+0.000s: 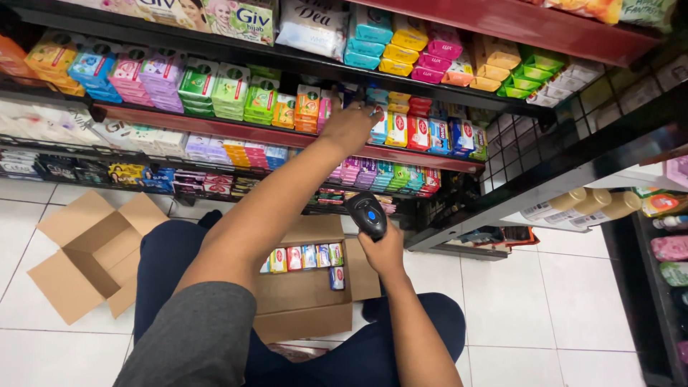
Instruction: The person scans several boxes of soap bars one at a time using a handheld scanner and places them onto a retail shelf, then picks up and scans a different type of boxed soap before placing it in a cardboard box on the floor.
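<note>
I am looking down through the head camera and finding the left hand (349, 127) reaching up to the red-edged middle shelf (236, 132), fingers curling among the upright soap boxes (396, 130) near that shelf's right end. Whether it is clamping one box or only touching the row, I cannot tell; the fingertips are hidden among the packs. The right hand (383, 251) is wrapping closed around a black handheld scanner (366, 213), its blue-buttoned head pointing up toward the shelf. The scanner's long axis is running roughly vertical, directly below the left hand, so the boxes are lying straight above its nose. An open cardboard carton (304, 294) is resting on my lap, a row of glossy small boxes lining its far wall.
</note>
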